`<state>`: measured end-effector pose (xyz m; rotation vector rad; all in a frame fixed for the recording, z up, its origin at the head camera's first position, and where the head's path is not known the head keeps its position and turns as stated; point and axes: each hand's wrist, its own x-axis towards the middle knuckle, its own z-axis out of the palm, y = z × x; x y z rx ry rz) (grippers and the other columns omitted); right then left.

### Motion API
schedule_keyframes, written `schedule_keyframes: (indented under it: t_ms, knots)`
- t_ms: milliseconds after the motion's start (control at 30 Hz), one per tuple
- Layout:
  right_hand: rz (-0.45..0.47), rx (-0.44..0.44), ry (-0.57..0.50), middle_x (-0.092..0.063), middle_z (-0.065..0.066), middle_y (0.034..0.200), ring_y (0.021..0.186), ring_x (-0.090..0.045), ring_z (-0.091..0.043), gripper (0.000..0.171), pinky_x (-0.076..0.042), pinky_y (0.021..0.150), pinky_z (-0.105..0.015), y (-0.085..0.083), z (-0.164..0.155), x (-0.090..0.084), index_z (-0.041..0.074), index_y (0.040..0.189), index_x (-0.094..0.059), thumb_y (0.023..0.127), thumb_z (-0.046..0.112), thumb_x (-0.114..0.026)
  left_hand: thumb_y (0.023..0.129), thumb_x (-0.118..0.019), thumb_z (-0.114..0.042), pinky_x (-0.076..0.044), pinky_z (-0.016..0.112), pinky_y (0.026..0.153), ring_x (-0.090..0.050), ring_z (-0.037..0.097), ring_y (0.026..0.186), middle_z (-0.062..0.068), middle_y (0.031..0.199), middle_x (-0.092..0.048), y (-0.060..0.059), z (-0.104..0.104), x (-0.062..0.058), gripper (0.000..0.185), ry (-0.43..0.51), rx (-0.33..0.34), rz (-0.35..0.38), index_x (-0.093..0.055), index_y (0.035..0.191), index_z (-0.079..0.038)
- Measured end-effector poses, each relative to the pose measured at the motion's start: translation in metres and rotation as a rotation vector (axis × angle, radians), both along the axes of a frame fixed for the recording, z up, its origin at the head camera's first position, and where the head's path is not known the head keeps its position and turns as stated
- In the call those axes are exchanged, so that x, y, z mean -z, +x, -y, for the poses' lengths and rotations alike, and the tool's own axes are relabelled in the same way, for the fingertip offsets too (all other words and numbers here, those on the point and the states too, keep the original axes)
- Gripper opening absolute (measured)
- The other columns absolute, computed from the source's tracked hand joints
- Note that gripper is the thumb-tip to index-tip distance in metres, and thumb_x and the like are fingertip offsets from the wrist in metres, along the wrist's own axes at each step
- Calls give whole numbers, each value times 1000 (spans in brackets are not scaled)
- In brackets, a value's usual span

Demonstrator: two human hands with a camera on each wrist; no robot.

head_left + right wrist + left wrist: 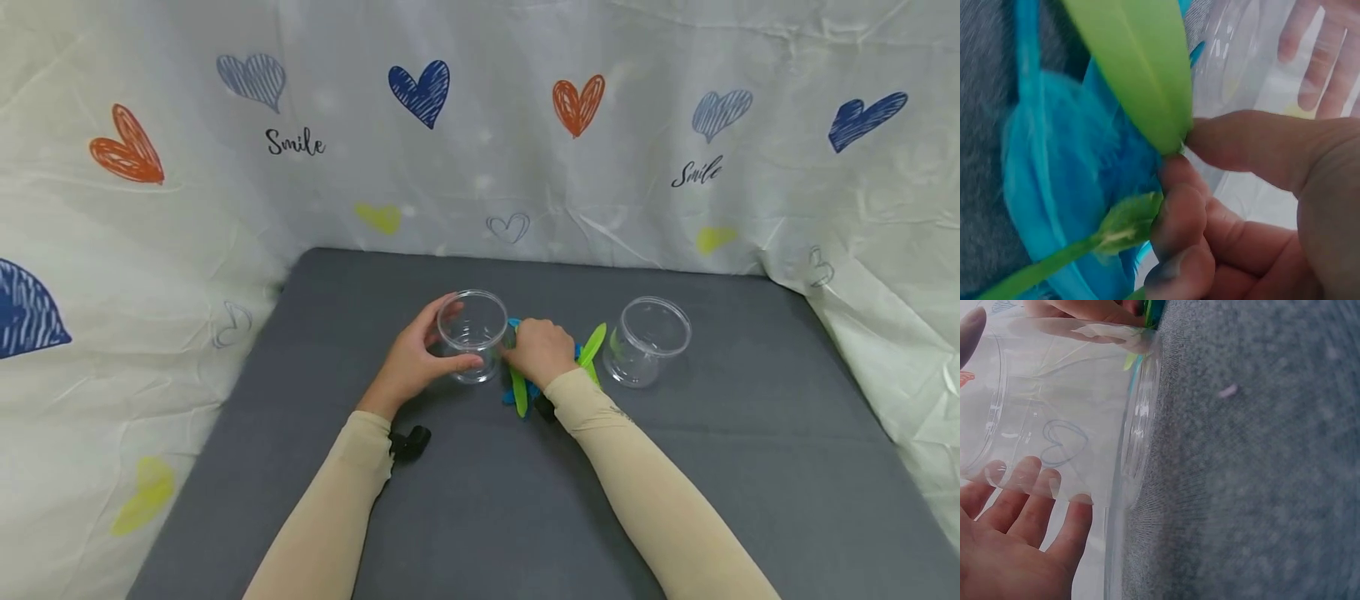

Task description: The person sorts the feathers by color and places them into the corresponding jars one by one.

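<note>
Green feather [1144, 65], just right of the clear jar [477, 332] held by the left hand [408, 368], is pinched near its end in the grip of the right hand [543, 352], its long axis seemingly running toward the person.

two clear jars [474, 321] [643, 354]; feathers [520, 393], exact count unclear; two sleeves [322, 508] [652, 504]; one table [465, 508].

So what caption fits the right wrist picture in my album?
A right hand pinches a green leaf-shaped piece beside blue feathery pieces, near a clear round plastic jar.
</note>
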<state>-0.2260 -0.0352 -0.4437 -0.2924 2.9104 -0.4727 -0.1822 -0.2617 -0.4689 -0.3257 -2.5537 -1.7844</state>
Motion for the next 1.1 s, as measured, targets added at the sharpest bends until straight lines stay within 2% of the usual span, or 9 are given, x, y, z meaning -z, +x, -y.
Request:
schedule_keyframes:
  t_ms: [67, 100, 267, 333, 500, 600, 767, 933, 1100]
  knots:
    - [22, 13, -10, -60, -4, 65, 63, -64, -25, 48, -50, 56, -37, 1, 0, 0, 18, 62, -52, 99, 41, -73, 80, -99, -39, -40, 50, 130, -46, 16, 157, -4, 166, -52, 1, 0, 1, 106, 2, 4, -3, -38, 166, -38]
    - [18, 14, -22, -59, -3, 65, 64, -64, -24, 49, -49, 56, -36, -7, -2, 12, 19, 62, -52, 99, 43, -72, 80, -99, -38, -40, 50, 130, -46, 17, 157, -4, 166, -52, 1, 0, 2, 106, 5, 4, -6, -38, 166, -37]
    - [47, 43, -104, -47, 1, 59, 57, -56, -22, 52, -44, 52, -34, -3, -9, 7, 20, 57, -46, 96, 42, -72, 81, -99, -36, -39, 53, 130, -45, 19, 158, -4, 166, -51, 0, 0, 3, 105, 13, 8, -7, -38, 167, -37]
    - [65, 49, -147, -40, 3, 54, 49, -47, -19, 54, -37, 47, -31, 7, -11, -9, 20, 53, -44, 95, 37, -73, 81, -98, -36, -39, 53, 130, -44, 19, 158, -5, 166, -51, 0, 0, 3, 105, 12, 8, -4, -38, 167, -37]
    - [40, 19, -264, -32, 7, 47, 41, -31, -12, 54, -22, 44, -27, 13, -19, -24, 21, 48, -44, 95, 28, -71, 82, -98, -36, -37, 54, 131, -44, 18, 158, -5, 167, -50, 1, 4, 1, 103, 22, 0, -1, -38, 166, -38]
    - [-7, 7, -324, -40, 7, 49, 43, -37, -13, 44, -28, 47, -27, 19, -23, -33, 20, 54, -56, 95, 26, -70, 81, -99, -36, -38, 53, 131, -46, 18, 157, -3, 166, -52, 3, 6, 1, 104, 24, -5, -8, -40, 166, -38]
    - [-117, -3, -412, -67, 4, 65, 53, -56, -16, 20, -46, 56, -31, 24, -28, -50, 16, 82, -79, 97, 26, -71, 77, -100, -41, -42, 53, 128, -50, 18, 154, -4, 163, -55, 5, 7, 2, 104, -1, 1, -18, -43, 164, -36]
    - [-201, -15, -485, -76, 1, 81, 64, -64, -17, 18, -53, 62, -34, 28, -31, -71, 17, 91, -81, 99, 31, -73, 77, -100, -43, -43, 54, 126, -52, 16, 152, -3, 162, -56, 5, 6, 5, 103, -10, 7, -11, -44, 162, -39]
    - [-272, -24, -599, -76, 0, 83, 71, -67, -18, 17, -57, 66, -36, 29, -32, -92, 17, 94, -81, 100, 32, -76, 77, -100, -43, -44, 54, 126, -52, 18, 151, -2, 163, -56, 3, 1, 6, 102, -2, 28, -17, -44, 163, -37]
